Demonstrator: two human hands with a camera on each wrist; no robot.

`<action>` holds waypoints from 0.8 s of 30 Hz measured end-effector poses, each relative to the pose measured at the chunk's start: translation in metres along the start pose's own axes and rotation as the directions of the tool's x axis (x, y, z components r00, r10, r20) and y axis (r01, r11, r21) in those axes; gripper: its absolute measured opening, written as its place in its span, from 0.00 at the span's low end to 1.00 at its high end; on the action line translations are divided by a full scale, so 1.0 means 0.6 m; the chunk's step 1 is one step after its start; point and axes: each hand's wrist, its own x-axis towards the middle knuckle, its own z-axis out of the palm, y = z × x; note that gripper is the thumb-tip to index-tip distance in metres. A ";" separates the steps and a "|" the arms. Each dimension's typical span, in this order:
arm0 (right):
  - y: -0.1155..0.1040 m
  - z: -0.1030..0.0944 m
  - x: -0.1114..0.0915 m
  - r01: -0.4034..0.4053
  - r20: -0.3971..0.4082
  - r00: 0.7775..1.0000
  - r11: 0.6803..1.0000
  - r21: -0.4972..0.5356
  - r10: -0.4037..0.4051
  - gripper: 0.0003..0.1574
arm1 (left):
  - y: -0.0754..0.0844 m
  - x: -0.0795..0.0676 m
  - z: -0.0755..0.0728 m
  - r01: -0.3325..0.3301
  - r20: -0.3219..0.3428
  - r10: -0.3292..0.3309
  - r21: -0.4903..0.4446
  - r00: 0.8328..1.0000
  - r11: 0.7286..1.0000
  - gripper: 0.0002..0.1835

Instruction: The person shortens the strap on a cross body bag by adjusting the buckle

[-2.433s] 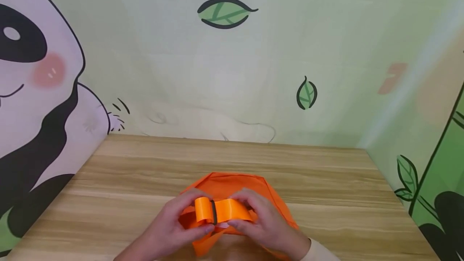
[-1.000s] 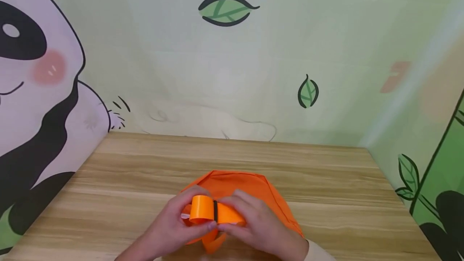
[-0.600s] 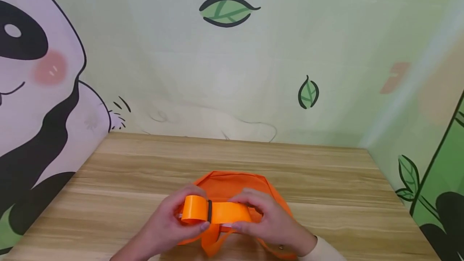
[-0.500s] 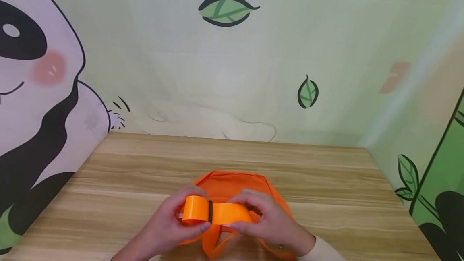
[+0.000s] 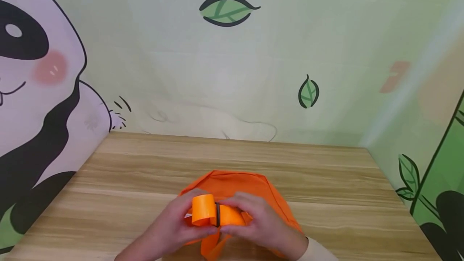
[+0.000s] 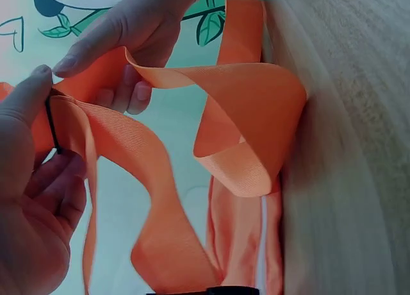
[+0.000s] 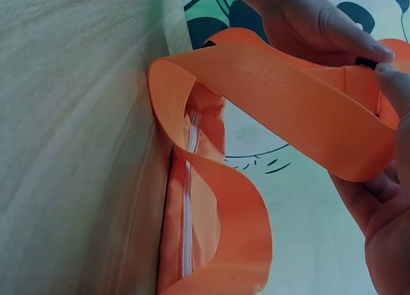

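Both hands hold an orange webbing strap (image 5: 204, 210) above an orange fabric bag (image 5: 243, 182). A black slide buckle (image 5: 218, 214) sits on the strap between the hands. My left hand (image 5: 170, 224) pinches the strap at the buckle, with a rounded strap loop standing up beside its fingers. On the buckle's other side, my right hand (image 5: 266, 224) grips the strap between thumb and fingers. The two thumbs nearly meet. In the left wrist view, a twisted length of strap (image 6: 256, 115) hangs toward the bag. A white zipper (image 7: 188, 211) runs along the bag in the right wrist view.
The bag lies at the near middle of a wood-grain table (image 5: 145, 164). Behind it stands a pale green wall (image 5: 163, 51) printed with leaves and a panda. A side wall rises at each end of the table.
My right hand has slid left along the strap to the buckle, after being farther apart half a second ago. The buckle and my left hand have shifted slightly right.
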 end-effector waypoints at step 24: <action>-0.010 -0.007 -0.004 -0.125 0.048 0.991 0.992 0.025 0.123 0.30 | 0.009 -0.004 -0.010 0.149 0.156 -0.199 0.284 0.967 0.947 0.28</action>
